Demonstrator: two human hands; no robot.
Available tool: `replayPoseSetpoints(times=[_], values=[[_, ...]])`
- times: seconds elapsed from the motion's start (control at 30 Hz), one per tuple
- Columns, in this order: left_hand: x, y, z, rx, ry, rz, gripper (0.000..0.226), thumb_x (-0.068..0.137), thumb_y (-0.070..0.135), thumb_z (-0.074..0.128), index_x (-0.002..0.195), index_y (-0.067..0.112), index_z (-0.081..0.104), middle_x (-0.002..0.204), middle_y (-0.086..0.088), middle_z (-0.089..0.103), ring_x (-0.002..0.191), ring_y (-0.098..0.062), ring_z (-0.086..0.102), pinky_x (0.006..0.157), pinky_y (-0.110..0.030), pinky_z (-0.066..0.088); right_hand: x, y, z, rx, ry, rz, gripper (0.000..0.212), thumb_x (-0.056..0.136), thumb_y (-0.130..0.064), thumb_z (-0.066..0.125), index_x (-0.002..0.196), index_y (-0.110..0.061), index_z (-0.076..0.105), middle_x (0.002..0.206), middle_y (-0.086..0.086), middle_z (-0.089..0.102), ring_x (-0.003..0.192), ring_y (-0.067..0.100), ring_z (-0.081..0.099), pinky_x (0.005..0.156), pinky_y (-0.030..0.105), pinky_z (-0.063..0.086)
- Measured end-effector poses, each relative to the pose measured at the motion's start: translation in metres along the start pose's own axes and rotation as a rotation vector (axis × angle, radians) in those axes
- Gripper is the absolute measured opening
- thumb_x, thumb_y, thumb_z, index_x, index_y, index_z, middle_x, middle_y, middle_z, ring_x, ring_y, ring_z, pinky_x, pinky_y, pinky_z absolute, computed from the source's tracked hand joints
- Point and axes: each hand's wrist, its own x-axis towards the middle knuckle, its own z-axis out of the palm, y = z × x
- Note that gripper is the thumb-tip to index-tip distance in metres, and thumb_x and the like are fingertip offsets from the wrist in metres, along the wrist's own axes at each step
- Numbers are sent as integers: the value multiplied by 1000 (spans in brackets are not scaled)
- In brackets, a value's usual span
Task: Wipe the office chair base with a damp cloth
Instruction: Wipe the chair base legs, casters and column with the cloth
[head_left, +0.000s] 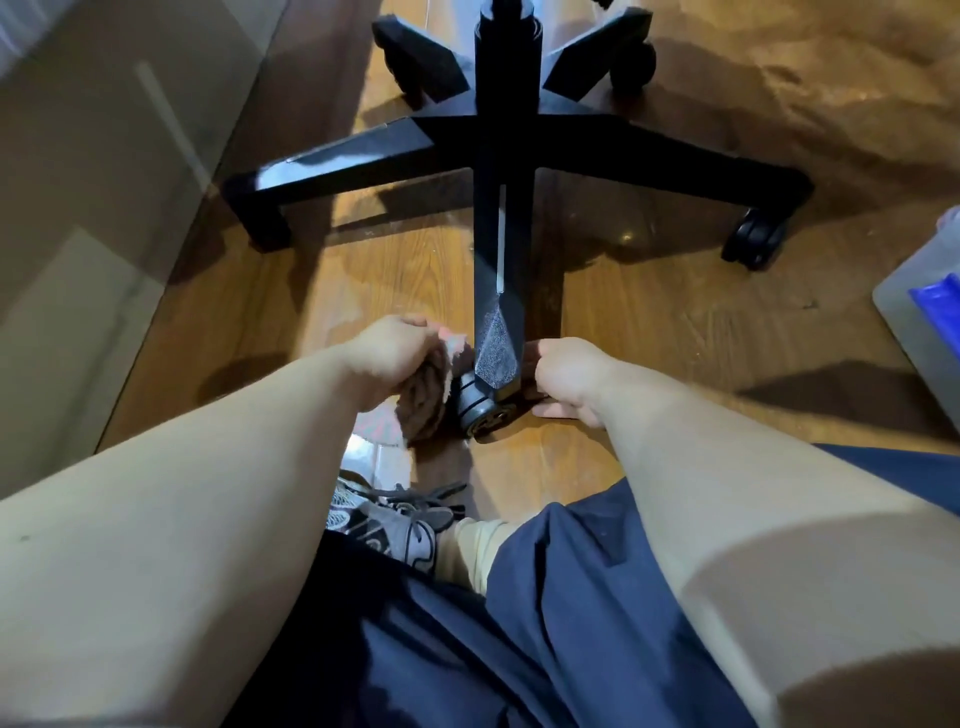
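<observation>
Black plastic chair base (498, 140) is standing on the wood floor (675, 322), with its nearest leg pointing at the person.

Head view: left hand (389, 358) is gripping the bunched cloth (423, 397) against the near caster (475, 408). Right hand (566, 376) is curling beside the leg tip; cannot tell what, if anything, it is holding.

Risk: the wheel could be spinning or the base rolling off under pressure.

Warm indoor light, hard shadows, floor (649, 312) glare, wide-angle bending at edges.
</observation>
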Motion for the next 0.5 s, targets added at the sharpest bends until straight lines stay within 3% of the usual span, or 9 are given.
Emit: replayPoseSetpoints(times=[0.07, 0.13, 0.2, 0.3, 0.4, 0.5], values=[[4, 6, 6, -364, 39, 5, 25, 93, -4, 36, 87, 12, 53, 64, -9, 48, 50, -17, 45, 50, -27, 35, -1, -1, -4, 24, 5, -48, 58, 95, 9, 26, 134, -25, 53, 132, 0, 53, 102, 16, 57, 70, 25, 53], [7, 7, 15, -479, -24, -91, 22, 92, 4, 34, 75, 10, 46, 53, -7, 43, 47, -19, 40, 54, -30, 31, 0, -2, -6, 77, 6, -111, 63, 95, 10, 26, 138, -30, 49, 121, -8, 51, 82, 7, 53, 67, 22, 51], [9, 4, 23, -454, -75, -205, 28, 91, 13, 32, 64, 14, 40, 49, -3, 38, 48, -19, 34, 56, -28, 27, 4, -4, -7, 154, -26, -125, 63, 96, 7, 25, 138, -32, 50, 119, -6, 55, 83, 7, 55, 72, 25, 52], [14, 2, 29, -325, -112, -184, 34, 92, 14, 40, 59, 14, 48, 49, -4, 45, 46, -18, 39, 54, -24, 29, 12, -3, -7, 239, -107, -57, 68, 95, 8, 26, 139, -41, 43, 124, -3, 57, 112, 19, 57, 91, 39, 53], [16, 0, 27, -124, -148, -83, 24, 94, 17, 49, 75, 17, 64, 60, -4, 60, 50, -18, 53, 46, -18, 37, 16, 0, -1, 69, -141, -36, 50, 98, 2, 29, 119, -35, 57, 109, -1, 67, 101, 15, 63, 80, 32, 57], [13, -6, 14, -41, -21, -12, 26, 96, 8, 49, 73, 14, 61, 57, -5, 55, 33, -11, 47, 33, -14, 33, 21, 2, 0, -141, -34, -40, 37, 96, -2, 36, 114, -22, 62, 101, 7, 65, 86, 18, 62, 65, 27, 56]])
